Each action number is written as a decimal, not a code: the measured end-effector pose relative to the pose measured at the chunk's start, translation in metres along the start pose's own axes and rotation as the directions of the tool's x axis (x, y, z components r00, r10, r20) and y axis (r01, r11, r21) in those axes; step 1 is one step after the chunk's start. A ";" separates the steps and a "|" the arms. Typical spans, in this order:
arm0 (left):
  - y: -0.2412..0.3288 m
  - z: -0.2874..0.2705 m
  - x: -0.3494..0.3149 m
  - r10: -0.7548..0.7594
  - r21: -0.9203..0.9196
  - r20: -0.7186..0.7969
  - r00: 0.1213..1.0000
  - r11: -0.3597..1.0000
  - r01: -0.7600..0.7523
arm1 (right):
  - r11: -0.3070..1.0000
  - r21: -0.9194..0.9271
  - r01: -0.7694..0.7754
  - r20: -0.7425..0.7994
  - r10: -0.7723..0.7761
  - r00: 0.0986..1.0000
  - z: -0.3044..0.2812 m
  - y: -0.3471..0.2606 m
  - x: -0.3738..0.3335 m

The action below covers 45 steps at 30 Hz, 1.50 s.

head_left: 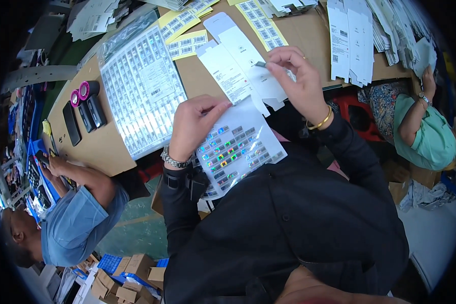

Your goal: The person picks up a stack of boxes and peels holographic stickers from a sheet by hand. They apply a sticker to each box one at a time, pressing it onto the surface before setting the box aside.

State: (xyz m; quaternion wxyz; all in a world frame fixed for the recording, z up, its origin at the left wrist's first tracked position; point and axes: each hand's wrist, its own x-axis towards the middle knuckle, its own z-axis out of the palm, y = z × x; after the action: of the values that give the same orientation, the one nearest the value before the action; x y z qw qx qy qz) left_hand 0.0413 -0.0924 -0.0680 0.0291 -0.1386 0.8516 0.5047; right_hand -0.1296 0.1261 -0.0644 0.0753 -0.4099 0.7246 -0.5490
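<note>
My left hand point(193, 124) is closed on the upper edge of a white sheet of holographic stickers point(233, 152), its thumb resting near the lower edge of a flat white carton point(225, 71). The sheet hangs over the table edge against my front, with rows of small shiny labels. My right hand point(301, 78) pinches a small dark sticker point(261, 64) between thumb and forefinger, just over the carton's right panel. The carton lies unfolded with printed panels and flaps. Whether the sticker touches the carton I cannot tell.
Left on the table lies a large bagged stack of sticker sheets point(142, 88), beside black devices point(92, 112) and pink-rimmed rolls point(88, 90). Yellow-backed barcode labels point(187, 44) lie beyond the carton. Flat cartons point(350, 43) are stacked at right. Co-workers sit left point(81, 218) and right point(425, 131).
</note>
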 end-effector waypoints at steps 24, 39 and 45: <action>-0.006 0.032 0.011 0.345 0.420 -0.233 0.909 0.879 -0.226 | 0.947 -0.315 -0.060 0.289 0.156 0.944 0.042 0.064 0.054; -0.013 0.029 0.016 0.341 0.400 -0.227 0.912 0.887 -0.232 | 0.920 -0.381 -0.093 0.339 0.233 0.911 0.044 0.061 0.063; -0.013 0.029 0.017 0.341 0.409 -0.224 0.913 0.883 -0.230 | 0.914 -0.394 -0.100 0.340 0.246 0.908 0.044 0.059 0.064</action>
State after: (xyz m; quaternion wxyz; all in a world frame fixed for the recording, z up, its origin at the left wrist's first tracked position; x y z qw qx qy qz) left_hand 0.0262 -0.0765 -0.0962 -0.1457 -0.0745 0.9378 0.3061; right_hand -0.1765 0.0543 -0.1099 0.1863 -0.4484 0.8197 -0.3039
